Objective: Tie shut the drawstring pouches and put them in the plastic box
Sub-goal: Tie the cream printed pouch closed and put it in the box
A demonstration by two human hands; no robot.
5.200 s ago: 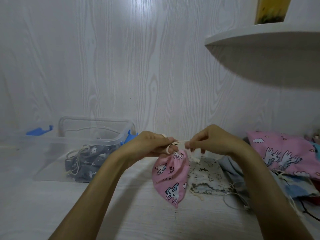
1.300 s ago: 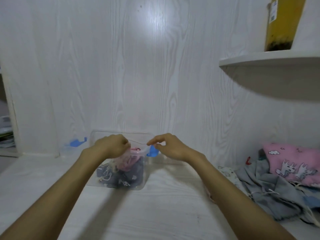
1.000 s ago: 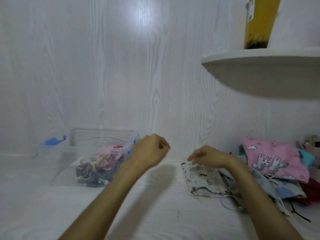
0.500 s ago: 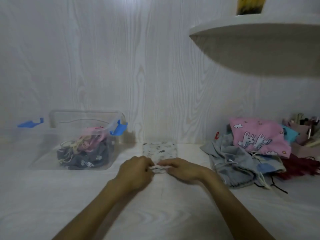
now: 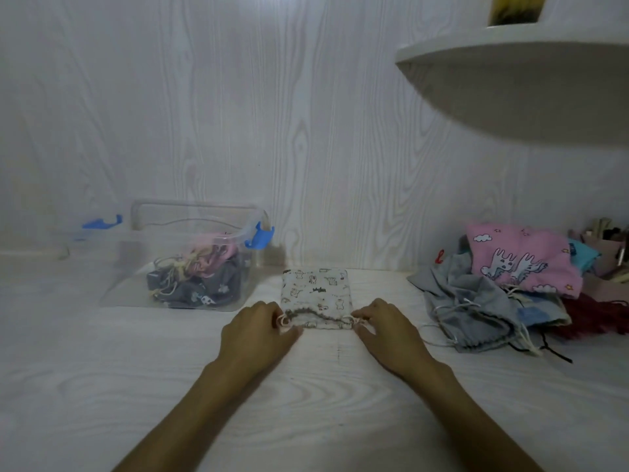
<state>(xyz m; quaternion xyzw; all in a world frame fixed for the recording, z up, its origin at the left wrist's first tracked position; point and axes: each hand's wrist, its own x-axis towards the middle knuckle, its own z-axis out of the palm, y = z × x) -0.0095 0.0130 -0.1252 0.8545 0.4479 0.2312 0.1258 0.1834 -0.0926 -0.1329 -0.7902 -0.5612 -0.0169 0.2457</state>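
Note:
A white pouch with small animal prints [image 5: 316,291] lies flat on the table, its open mouth facing me. My left hand [image 5: 257,330] pinches the drawstring loop at the mouth's left corner. My right hand [image 5: 386,327] pinches the cord at the right corner. The clear plastic box [image 5: 136,284] with blue latches stands at the left and holds a pink pouch [image 5: 212,255] on top of several grey ones [image 5: 197,287].
A heap of loose pouches lies at the right: grey ones [image 5: 466,304], a pink unicorn one [image 5: 520,260], with red and teal cloth behind. The box lid [image 5: 98,223] leans behind the box. A white shelf [image 5: 517,73] juts out overhead at the right.
The pink pouch went into the box. My hands came back, pulled the white printed pouch to the middle of the table, and now have spread apart to its two mouth corners.

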